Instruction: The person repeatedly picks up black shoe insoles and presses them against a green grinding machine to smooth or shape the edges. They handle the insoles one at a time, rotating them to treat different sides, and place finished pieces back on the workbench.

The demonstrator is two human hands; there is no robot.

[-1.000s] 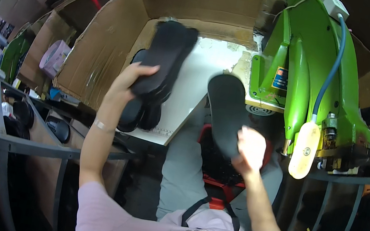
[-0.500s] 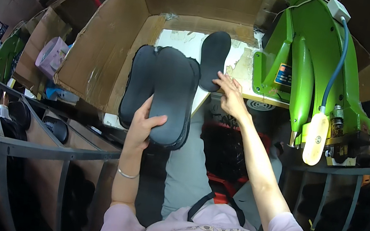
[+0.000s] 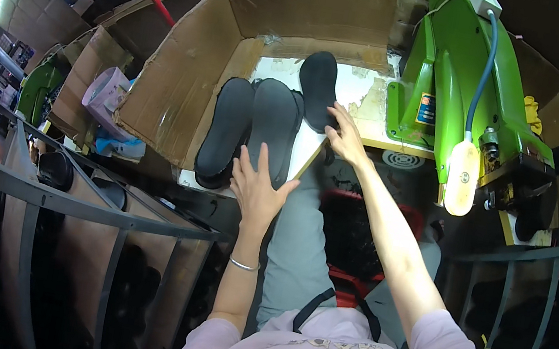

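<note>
Two stacks of dark shoe insoles lie side by side on the white tabletop, the left stack (image 3: pixel 226 131) close against the right stack (image 3: pixel 276 110). Over the lower end of the right stack is my left hand (image 3: pixel 259 189), its fingers spread and nothing in its grasp. A single dark insole (image 3: pixel 318 88) rests just right of the stacks, toward the back. My right hand (image 3: pixel 347 140) is at this insole's right edge, fingertips touching or nearly touching it, thumb apart from the fingers.
A cardboard wall (image 3: pixel 307 15) surrounds the tabletop at the back and left. On the right stands a green machine (image 3: pixel 451 93) with a yellowish lamp (image 3: pixel 462 178) hanging from a blue cable. Metal rack rails (image 3: pixel 79 205) run along both sides; a pinkish bin (image 3: pixel 106 95) is left.
My left hand has let go of the right insole stack, which now lies flat on the table, and its fingers have spread. My right hand stays beside the single insole. The view has shifted slightly.
</note>
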